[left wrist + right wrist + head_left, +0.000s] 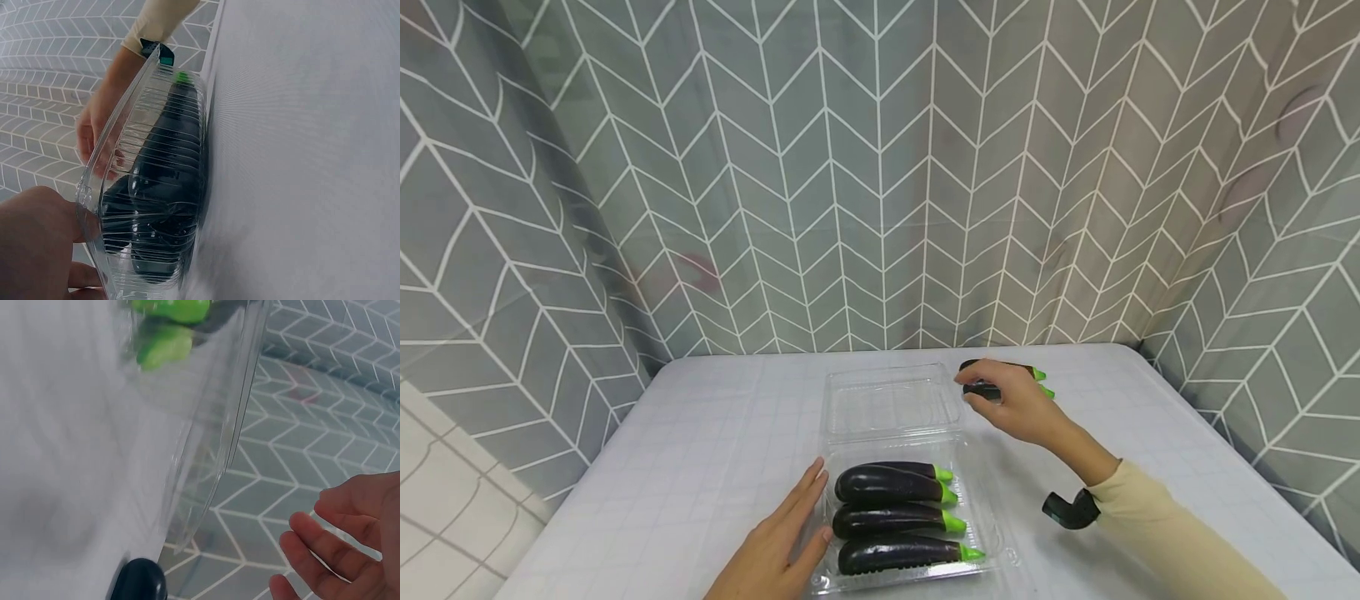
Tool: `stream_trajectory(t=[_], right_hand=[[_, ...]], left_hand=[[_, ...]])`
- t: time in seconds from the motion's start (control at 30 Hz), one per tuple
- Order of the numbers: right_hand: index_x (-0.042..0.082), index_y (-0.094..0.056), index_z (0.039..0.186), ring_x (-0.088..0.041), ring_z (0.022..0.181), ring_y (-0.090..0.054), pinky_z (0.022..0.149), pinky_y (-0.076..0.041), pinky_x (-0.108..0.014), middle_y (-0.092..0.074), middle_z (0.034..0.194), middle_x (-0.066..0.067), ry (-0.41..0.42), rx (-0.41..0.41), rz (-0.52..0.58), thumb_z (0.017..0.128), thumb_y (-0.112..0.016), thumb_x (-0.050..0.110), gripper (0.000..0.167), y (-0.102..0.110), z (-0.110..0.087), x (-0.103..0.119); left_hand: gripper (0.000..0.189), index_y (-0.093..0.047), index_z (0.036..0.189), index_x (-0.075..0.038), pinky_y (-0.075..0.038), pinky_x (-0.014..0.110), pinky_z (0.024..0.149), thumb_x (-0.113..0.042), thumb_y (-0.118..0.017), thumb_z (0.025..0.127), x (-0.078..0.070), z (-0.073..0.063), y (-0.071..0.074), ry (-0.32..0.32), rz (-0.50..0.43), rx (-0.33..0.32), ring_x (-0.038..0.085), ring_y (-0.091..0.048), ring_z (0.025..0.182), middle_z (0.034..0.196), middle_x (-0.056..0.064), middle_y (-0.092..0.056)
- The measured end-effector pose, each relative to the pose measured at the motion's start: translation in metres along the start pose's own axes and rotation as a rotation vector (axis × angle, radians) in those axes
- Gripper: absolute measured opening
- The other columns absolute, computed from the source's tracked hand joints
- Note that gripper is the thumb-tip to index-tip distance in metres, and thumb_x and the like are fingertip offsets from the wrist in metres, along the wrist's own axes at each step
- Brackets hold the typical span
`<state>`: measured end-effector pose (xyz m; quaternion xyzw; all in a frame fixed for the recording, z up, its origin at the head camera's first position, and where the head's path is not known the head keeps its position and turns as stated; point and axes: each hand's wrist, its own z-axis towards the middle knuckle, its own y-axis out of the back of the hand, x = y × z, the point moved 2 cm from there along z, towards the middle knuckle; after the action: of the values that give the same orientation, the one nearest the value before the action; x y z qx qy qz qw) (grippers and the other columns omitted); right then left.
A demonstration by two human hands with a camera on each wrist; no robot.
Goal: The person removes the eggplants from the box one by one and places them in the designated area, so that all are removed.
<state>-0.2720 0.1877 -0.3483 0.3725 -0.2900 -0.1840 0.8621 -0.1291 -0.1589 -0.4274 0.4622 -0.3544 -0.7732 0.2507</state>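
Note:
Several dark eggplants [887, 518] with green stems lie side by side in the base of a clear plastic clamshell box [992, 517]. Its lid [891, 404] is folded back flat, away from me. My left hand [771, 533] touches the box's left rim with extended fingers, the thumb at the wall in the left wrist view. Beyond the box at right, my right hand [1022, 406] is over two more eggplants [981, 390], partly hiding them. Its fingers are loosely bent with nothing between them in the right wrist view, where an eggplant's rounded end [140, 581] shows below.
A white cloth covers the table [722, 433]. Behind it and on both sides hangs a grey curtain [880, 183] with a white chevron pattern. A black wrist camera [1071, 509] sticks out under the right sleeve [1165, 517].

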Motion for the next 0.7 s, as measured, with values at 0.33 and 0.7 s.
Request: stream_trajectory(t=[0.33, 0.7], right_hand=[[0.004, -0.073, 0.115, -0.023, 0.105, -0.069, 0.087, -0.057, -0.046, -0.073, 0.111, -0.001, 0.1, 0.003, 0.033, 0.091, -0.074, -0.005, 0.026, -0.007, 0.001, 0.02], [0.007, -0.071, 0.116, -0.018, 0.104, -0.069, 0.085, -0.059, -0.046, -0.074, 0.111, -0.001, 0.154, 0.059, 0.097, 0.091, -0.074, -0.003, 0.027, -0.021, -0.002, 0.042]], left_hand=[[0.066, -0.043, 0.158, -0.002, -0.051, 0.056, 0.1, -0.036, -0.062, 0.104, -0.001, 0.0, 0.001, 0.001, 0.003, 0.001, 0.03, -0.048, 0.14, 0.166, 0.007, -0.033], [0.066, -0.043, 0.158, -0.004, -0.05, 0.055, 0.102, -0.039, -0.061, 0.105, 0.0, 0.0, 0.001, 0.022, 0.006, 0.013, 0.029, -0.047, 0.141, 0.167, 0.005, -0.032]])
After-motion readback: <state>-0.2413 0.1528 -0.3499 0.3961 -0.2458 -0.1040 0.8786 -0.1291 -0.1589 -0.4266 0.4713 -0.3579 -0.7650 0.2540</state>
